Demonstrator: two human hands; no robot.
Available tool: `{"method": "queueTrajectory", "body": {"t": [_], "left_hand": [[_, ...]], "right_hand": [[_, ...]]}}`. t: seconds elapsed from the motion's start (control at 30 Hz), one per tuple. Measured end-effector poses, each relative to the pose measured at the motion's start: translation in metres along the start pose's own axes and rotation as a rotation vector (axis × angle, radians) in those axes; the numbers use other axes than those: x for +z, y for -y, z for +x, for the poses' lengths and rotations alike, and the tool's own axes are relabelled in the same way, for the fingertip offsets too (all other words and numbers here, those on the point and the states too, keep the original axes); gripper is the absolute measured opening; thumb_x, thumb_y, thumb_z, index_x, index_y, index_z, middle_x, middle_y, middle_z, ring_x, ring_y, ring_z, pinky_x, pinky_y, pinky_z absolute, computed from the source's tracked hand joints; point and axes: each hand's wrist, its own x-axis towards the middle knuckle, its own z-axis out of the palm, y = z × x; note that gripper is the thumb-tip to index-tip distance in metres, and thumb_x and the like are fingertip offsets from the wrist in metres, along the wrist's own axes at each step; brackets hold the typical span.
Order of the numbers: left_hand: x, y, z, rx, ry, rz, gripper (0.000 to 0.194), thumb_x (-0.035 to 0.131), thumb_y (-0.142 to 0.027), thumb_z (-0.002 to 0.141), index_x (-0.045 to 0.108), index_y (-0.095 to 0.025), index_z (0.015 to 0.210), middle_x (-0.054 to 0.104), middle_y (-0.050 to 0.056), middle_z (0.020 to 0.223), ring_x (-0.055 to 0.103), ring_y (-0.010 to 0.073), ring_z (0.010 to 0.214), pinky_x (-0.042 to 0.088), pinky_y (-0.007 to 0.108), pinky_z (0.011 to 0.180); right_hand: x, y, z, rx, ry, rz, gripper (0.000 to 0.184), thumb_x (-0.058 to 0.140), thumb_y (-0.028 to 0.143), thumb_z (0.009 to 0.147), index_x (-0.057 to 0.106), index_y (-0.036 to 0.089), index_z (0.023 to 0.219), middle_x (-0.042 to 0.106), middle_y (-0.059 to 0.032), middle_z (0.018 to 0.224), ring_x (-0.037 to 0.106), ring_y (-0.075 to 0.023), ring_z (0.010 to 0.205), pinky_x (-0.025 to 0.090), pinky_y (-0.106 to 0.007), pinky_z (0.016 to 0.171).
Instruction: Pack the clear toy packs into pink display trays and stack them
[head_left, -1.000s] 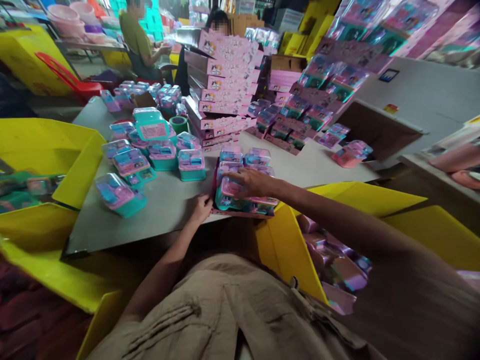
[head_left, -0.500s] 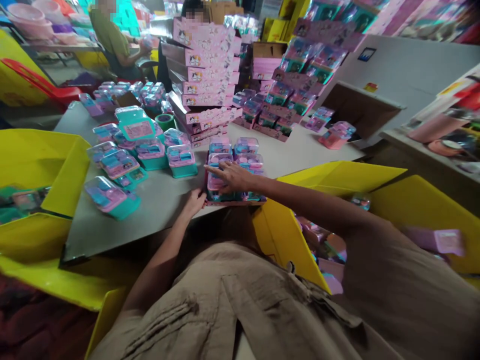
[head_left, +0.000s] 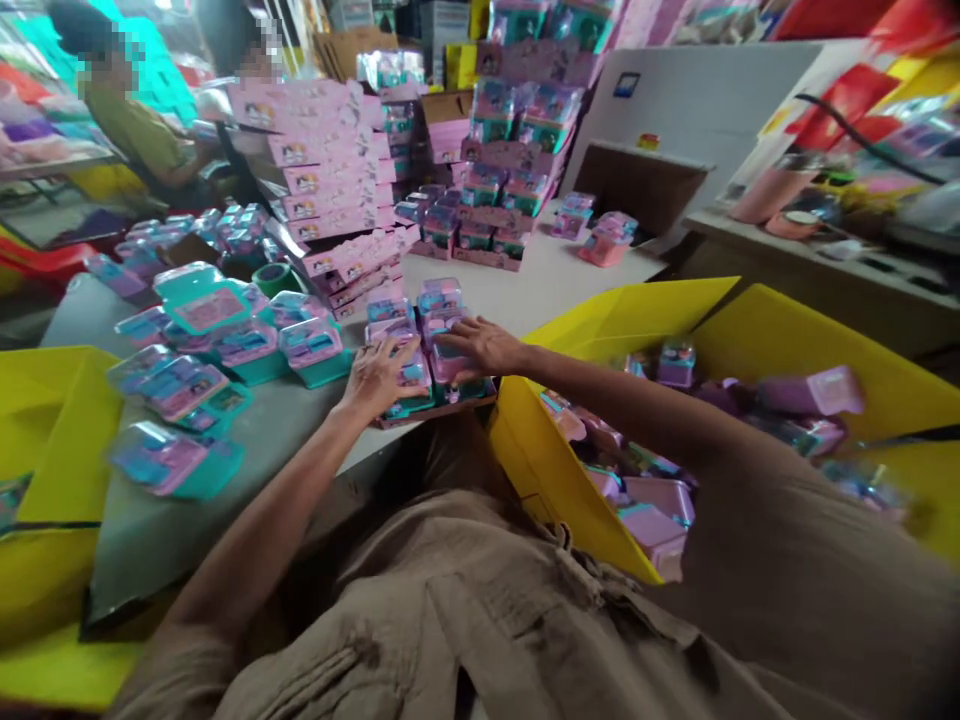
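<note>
A shallow cardboard tray (head_left: 442, 407) stands at the table's near edge, holding several small plastic boxes with clear lids and pink and teal parts. My left hand (head_left: 375, 378) rests with spread fingers on a box (head_left: 411, 372) in the left row. On the right row, my right hand (head_left: 486, 348) lies over another box (head_left: 441, 362), its fingers apart and reaching left. The hands hide parts of the lids. More of these boxes stand on the table left of the tray, among them a teal one (head_left: 204, 300) on top of others.
A tall stack of pink printed trays (head_left: 330, 170) rises behind, and filled trays (head_left: 499, 185) are piled to its right. A yellow bin (head_left: 570, 480) of loose boxes stands at my right; more yellow panels (head_left: 60, 420) are at my left. Two people are at the back left.
My left hand has gone from the tray's left edge onto the left row of boxes. My right hand has shifted from the left row to the right row. The view has turned right.
</note>
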Motion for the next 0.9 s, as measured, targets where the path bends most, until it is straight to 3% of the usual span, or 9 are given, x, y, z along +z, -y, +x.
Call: {"method": "queueTrajectory", "body": {"t": [0.17, 0.43, 0.53, 0.6, 0.67, 0.77, 0.9], "left_hand": [[0.003, 0.017, 0.005, 0.097, 0.066, 0.052, 0.074, 0.086, -0.053, 0.082, 0.062, -0.019, 0.144, 0.061, 0.018, 0.132, 0.057, 0.0386, 0.124, 0.046, 0.052, 0.11], [0.004, -0.002, 0.007, 0.097, 0.125, 0.128, 0.085, 0.086, -0.053, 0.082, 0.056, -0.019, 0.153, 0.062, 0.021, 0.133, 0.058, 0.0437, 0.125, 0.046, 0.057, 0.109], [-0.003, 0.01, -0.003, 0.1, 0.0, 0.014, 0.083, 0.08, -0.059, 0.085, 0.053, -0.024, 0.156, 0.059, 0.017, 0.143, 0.054, 0.0405, 0.136, 0.041, 0.057, 0.119], [-0.004, 0.029, -0.002, 0.031, -0.16, -0.101, 0.081, 0.068, -0.063, 0.093, 0.046, -0.023, 0.161, 0.054, 0.017, 0.152, 0.049, 0.037, 0.145, 0.037, 0.054, 0.125], [0.0, 0.05, 0.009, -0.102, -0.267, -0.229, 0.08, 0.052, -0.066, 0.1, 0.039, -0.02, 0.165, 0.049, 0.019, 0.16, 0.042, 0.0348, 0.154, 0.032, 0.052, 0.129], [0.014, 0.07, 0.037, -0.285, -0.185, -0.393, 0.083, 0.041, -0.071, 0.101, 0.042, -0.016, 0.162, 0.046, 0.021, 0.165, 0.028, 0.0345, 0.163, 0.024, 0.055, 0.133], [0.031, 0.072, 0.052, -0.348, -0.023, -0.504, 0.082, 0.049, -0.074, 0.095, 0.054, -0.017, 0.154, 0.044, 0.019, 0.168, 0.017, 0.0356, 0.166, 0.015, 0.058, 0.134]], "right_hand": [[0.012, -0.014, -0.011, -0.017, -0.063, 0.061, 0.089, 0.043, 0.079, 0.1, 0.046, 0.013, 0.161, 0.063, -0.0187, 0.126, 0.056, -0.0345, 0.115, 0.048, -0.049, 0.1], [0.018, 0.0, -0.002, 0.009, -0.091, 0.094, 0.091, 0.046, 0.082, 0.097, 0.052, 0.016, 0.159, 0.061, -0.0192, 0.125, 0.057, -0.0371, 0.116, 0.048, -0.057, 0.102], [0.012, -0.006, -0.004, 0.045, -0.209, 0.189, 0.088, 0.046, 0.081, 0.098, 0.055, 0.017, 0.156, 0.061, -0.0198, 0.129, 0.058, -0.0362, 0.119, 0.047, -0.06, 0.106], [0.009, -0.021, -0.003, 0.177, -0.377, 0.306, 0.08, 0.038, 0.075, 0.104, 0.048, 0.019, 0.162, 0.056, -0.0211, 0.142, 0.055, -0.0347, 0.131, 0.045, -0.059, 0.113], [0.008, -0.037, 0.006, 0.358, -0.482, 0.419, 0.076, 0.03, 0.068, 0.109, 0.036, 0.021, 0.168, 0.044, -0.0222, 0.161, 0.043, -0.0341, 0.149, 0.038, -0.059, 0.122], [0.017, -0.05, 0.029, 0.524, -0.331, 0.542, 0.077, 0.031, 0.069, 0.109, 0.032, 0.023, 0.17, 0.027, -0.02, 0.175, 0.023, -0.0385, 0.163, 0.027, -0.069, 0.126], [0.033, -0.047, 0.046, 0.54, -0.056, 0.65, 0.073, 0.042, 0.066, 0.107, 0.038, 0.026, 0.168, 0.018, -0.0141, 0.179, 0.006, -0.0424, 0.166, 0.017, -0.079, 0.124]]}}
